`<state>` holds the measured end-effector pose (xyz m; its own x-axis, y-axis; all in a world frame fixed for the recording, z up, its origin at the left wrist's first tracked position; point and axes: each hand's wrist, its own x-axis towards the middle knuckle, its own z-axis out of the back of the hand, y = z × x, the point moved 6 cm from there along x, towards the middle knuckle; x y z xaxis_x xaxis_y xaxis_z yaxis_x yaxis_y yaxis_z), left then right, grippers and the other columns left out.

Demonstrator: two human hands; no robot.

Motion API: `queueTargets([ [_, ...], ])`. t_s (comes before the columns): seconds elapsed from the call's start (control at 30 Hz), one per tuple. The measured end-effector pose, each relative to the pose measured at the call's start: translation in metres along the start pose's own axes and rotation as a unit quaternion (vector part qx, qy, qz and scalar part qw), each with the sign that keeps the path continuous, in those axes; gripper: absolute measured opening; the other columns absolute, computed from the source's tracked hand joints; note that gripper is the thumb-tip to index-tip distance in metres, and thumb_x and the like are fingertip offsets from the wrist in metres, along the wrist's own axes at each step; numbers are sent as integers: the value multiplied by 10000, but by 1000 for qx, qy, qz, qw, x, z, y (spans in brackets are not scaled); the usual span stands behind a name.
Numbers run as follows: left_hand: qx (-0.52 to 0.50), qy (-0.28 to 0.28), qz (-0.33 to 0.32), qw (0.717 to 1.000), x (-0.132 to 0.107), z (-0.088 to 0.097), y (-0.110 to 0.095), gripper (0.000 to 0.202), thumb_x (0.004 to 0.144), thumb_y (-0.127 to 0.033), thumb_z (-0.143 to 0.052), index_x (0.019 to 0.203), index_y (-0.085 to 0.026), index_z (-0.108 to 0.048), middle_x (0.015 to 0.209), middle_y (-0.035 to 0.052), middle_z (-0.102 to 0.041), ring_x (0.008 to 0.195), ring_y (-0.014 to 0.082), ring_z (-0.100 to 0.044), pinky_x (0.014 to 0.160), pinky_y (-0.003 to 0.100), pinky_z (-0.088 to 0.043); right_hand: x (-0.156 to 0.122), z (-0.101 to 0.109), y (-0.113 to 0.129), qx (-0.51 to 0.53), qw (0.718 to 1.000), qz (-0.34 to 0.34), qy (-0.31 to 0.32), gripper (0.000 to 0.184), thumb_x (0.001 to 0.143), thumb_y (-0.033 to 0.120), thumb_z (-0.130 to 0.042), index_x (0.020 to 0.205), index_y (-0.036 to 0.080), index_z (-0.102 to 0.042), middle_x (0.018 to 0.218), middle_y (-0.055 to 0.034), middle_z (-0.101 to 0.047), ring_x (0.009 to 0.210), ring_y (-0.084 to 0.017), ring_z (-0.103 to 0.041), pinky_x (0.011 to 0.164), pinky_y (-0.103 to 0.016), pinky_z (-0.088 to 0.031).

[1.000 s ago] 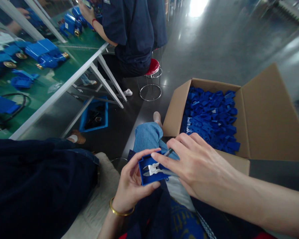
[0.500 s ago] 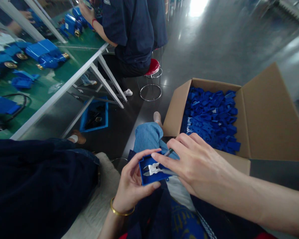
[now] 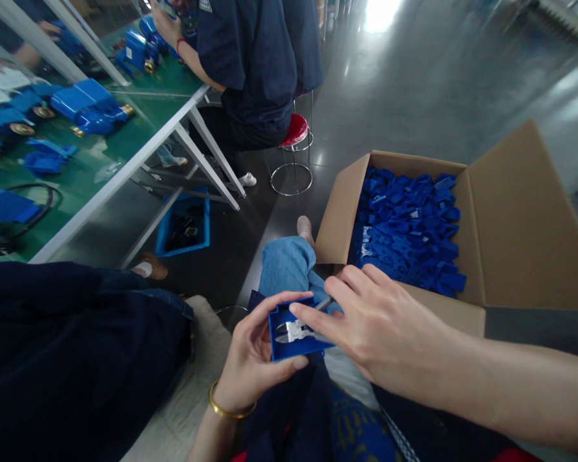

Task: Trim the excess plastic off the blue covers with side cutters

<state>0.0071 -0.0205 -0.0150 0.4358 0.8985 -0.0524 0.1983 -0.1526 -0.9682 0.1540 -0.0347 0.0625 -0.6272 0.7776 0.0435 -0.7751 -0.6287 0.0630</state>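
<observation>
My left hand (image 3: 255,356) grips a small blue plastic housing (image 3: 293,351) by its edges, its hollow side facing up. In my right hand (image 3: 370,321) is a pair of side cutters (image 3: 291,332). Their silvery jaws lie apart inside the hollow of the housing, pointing left. My right index finger stretches along the tool, near the housing's far edge. The handles are mostly covered by my right hand. Whether the blades touch the plastic, I cannot tell.
At the right, a cardboard box (image 3: 476,256) holds many blue plastic parts (image 3: 404,224). A green worktable (image 3: 139,106) with blue and brass assemblies (image 3: 89,106) stands at the left. One person (image 3: 255,64) sits there near a red stool (image 3: 296,130); another's dark sleeve (image 3: 77,346) is close on my left. A blue crate (image 3: 205,224) is under the table.
The cutters' handles and my right fingers have shifted slightly, and the jaws sit a little lower in the housing. Both hands keep their hold.
</observation>
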Motion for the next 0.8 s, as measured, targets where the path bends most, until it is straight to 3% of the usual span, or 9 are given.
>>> queueTargets([
  [0.5, 9, 8, 22, 1000, 0, 4, 6, 612, 673, -261, -911, 1252, -294, -715, 1260, 37, -751, 1168, 224, -696, 972, 206, -552, 2, -2, 6, -18, 1000, -5, 8, 271, 971, 193, -489, 1197, 192, -638, 870, -104, -621, 763, -305, -623, 613, -394, -452],
  [0.8, 35, 1, 27, 999, 0, 6, 5, 599, 687, -237, -897, 1253, -285, -705, 1270, 54, -744, 1145, 227, -702, 968, 226, -557, 2, -5, 10, -45, 999, 8, -3, 235, 974, 198, -481, 1148, 178, -636, 811, -91, -623, 673, -275, -621, 533, -350, -395],
])
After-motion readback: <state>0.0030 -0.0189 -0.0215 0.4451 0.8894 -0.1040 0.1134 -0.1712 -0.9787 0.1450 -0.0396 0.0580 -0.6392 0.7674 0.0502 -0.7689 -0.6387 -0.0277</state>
